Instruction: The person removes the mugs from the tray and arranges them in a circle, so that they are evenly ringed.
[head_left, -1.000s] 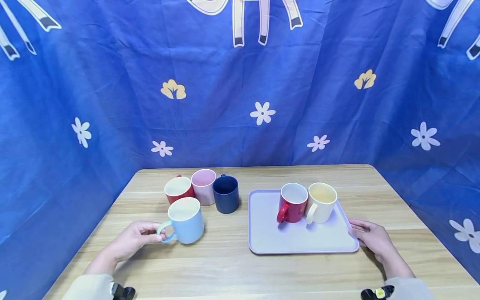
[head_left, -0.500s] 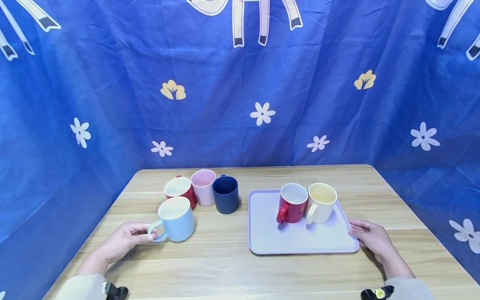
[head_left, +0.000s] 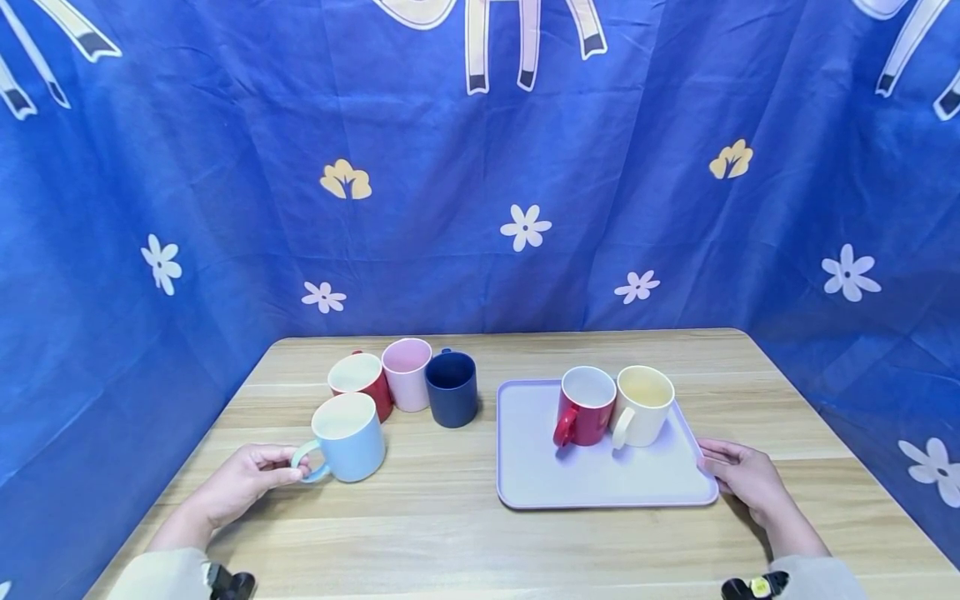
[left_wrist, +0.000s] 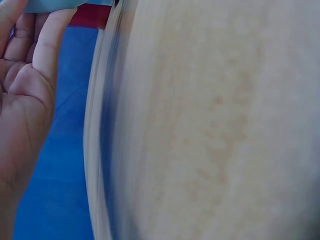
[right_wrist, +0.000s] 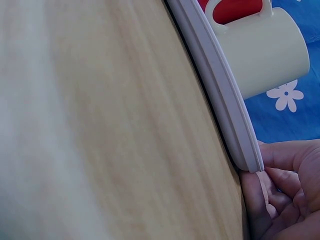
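Left hand (head_left: 246, 483) with white-lined light-blue mug (head_left: 354, 450)

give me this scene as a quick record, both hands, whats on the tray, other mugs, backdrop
left hand: pinches the handle of the light blue mug
mug base: contact with the table unclear
right hand: grips the right edge of the tray
on tray: red mug, with cream mug to its right
other mugs: second red mug, pink mug, navy mug, all upright
backdrop: blue cloth with white flowers
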